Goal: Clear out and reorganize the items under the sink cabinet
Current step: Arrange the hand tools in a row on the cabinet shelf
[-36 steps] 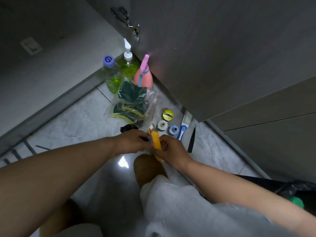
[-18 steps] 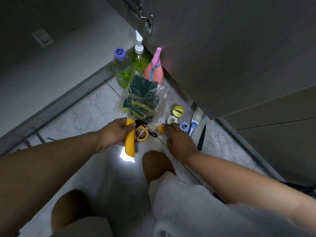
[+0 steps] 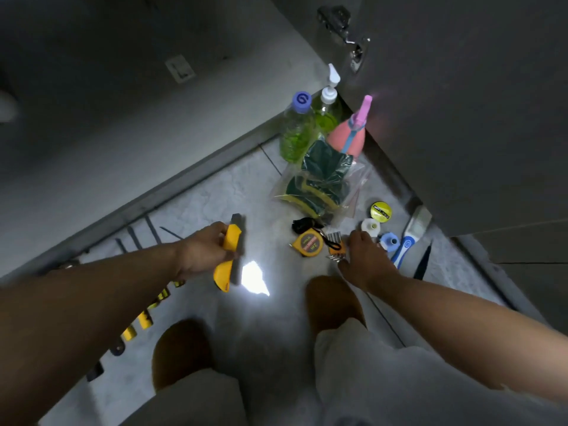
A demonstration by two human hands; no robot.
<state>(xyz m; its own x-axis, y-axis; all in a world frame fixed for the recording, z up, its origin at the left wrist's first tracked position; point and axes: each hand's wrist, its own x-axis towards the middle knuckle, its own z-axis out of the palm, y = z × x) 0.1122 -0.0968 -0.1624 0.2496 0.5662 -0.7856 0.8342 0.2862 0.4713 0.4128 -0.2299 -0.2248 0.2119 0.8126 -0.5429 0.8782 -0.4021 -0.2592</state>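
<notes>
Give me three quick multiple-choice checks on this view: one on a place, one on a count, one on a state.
1. Where does the yellow tape measure lie?
A. on the floor tiles
B. on a shelf
C. in a drawer

2. How many bottles stand by the cabinet door?
A. one
B. three
C. five

3. What is the left hand doing?
A. resting flat on the floor
B. holding a sponge
C. gripping a yellow tool

Answers:
1 A: it sits on the tiles, near the sponge bag.
2 B: the blue-capped bottle, pump bottle and pink spray bottle stand together.
3 C: its fingers curl round the tool.
</notes>
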